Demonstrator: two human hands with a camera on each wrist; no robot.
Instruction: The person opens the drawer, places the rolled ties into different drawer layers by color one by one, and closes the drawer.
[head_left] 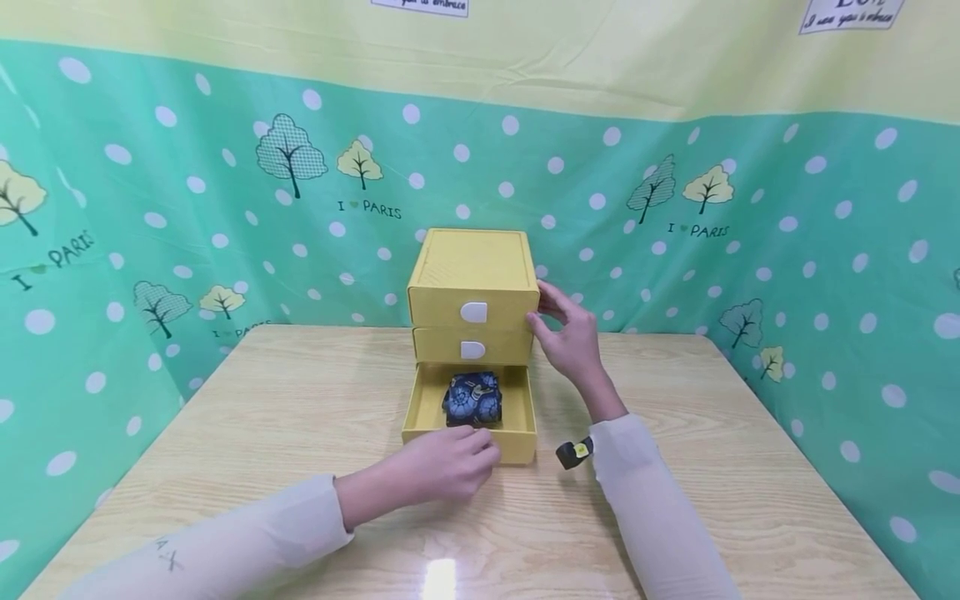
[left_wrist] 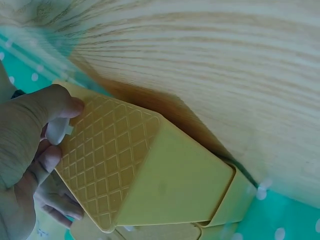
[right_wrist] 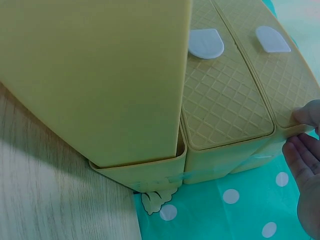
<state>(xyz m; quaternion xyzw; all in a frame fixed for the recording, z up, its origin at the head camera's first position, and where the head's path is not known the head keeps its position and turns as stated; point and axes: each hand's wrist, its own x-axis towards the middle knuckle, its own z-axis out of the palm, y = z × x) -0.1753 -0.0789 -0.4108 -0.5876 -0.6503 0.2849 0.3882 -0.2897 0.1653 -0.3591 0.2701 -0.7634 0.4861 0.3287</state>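
A yellow drawer unit point(head_left: 472, 258) with three stacked drawers stands on the table, its bottom drawer point(head_left: 518, 408) pulled out. Inside that drawer lies a folded dark blue patterned cloth point(head_left: 473, 398). My left hand point(head_left: 450, 461) is at the drawer's front, thumb and fingers about its white tab handle point(left_wrist: 57, 131); the head view hides this handle behind the hand. With the right hand point(head_left: 567, 337) I hold the unit's upper right edge, thumb on the front and fingers along the side. Both upper drawers, with white tabs point(right_wrist: 206, 44), are closed.
The unit stands on a wood-grain table point(head_left: 300, 400), near its back edge. Behind and at both sides hangs a green and yellow curtain point(head_left: 465, 150) with dots and trees. A small black device point(head_left: 574, 452) with a yellow square sits beside the right sleeve.
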